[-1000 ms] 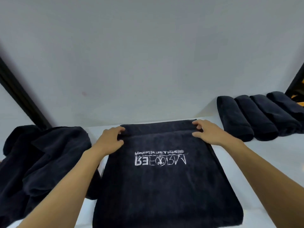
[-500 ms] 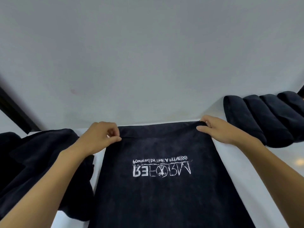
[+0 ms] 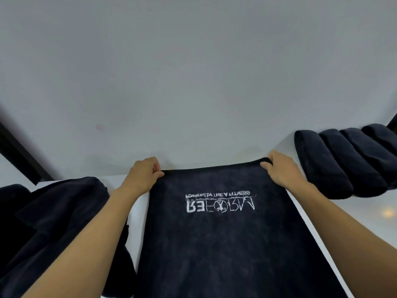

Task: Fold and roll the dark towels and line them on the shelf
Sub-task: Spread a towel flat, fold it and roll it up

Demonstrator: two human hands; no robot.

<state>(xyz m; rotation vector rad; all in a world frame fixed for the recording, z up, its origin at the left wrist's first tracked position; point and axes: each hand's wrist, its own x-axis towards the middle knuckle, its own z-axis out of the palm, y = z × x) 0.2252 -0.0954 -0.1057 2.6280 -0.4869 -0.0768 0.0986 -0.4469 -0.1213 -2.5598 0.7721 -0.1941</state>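
Note:
A dark towel (image 3: 219, 239) with white upside-down lettering lies flat on the white shelf (image 3: 335, 229), stretching from the wall toward me. My left hand (image 3: 142, 176) pinches its far left corner. My right hand (image 3: 279, 171) grips the far right corner, fingers curled over the edge. Several rolled dark towels (image 3: 348, 164) lie side by side on the shelf to the right, close to my right hand.
A loose heap of unfolded dark towels (image 3: 49, 226) sits on the left, touching my left forearm. A pale wall (image 3: 193, 82) rises right behind the towel's far edge. A dark frame post (image 3: 19, 155) slants at the far left.
Both hands have shifted from the folded-over far strip to the towel's far corners, and the far edge now lies flat near the wall. The view has moved closer.

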